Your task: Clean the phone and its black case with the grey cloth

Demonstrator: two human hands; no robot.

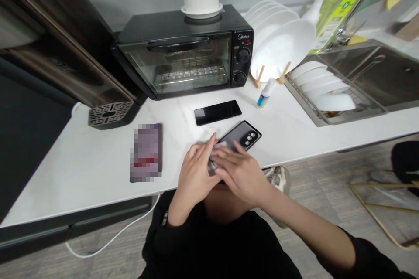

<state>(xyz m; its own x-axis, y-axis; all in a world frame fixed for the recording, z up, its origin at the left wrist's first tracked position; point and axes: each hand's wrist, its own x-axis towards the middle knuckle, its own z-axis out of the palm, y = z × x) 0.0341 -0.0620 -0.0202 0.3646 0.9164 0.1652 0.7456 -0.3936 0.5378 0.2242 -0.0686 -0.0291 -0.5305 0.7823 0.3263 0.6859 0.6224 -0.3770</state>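
Note:
A see-through phone case (239,132) with a black rim and round camera cutouts lies slanted near the counter's front edge. My left hand (197,169) holds its lower left end, the thumb low and the fingers along its edge. Over the lower half of the case lies my right hand (241,173), fingers stretched out and slightly blurred; whatever is under them is hidden. Just behind the case rests a black phone (218,112), screen up. A small spray bottle (265,93) with a white top and blue label stands upright to the right of the phone.
On the left lies a dark-edged flat device (160,150), its surface pixelated. A black toaster oven (186,61) stands behind, with white plates (281,48) racked beside it. At right is a steel sink (386,78) with bowls (330,91). A coffee-machine-like appliance (111,114) stands left.

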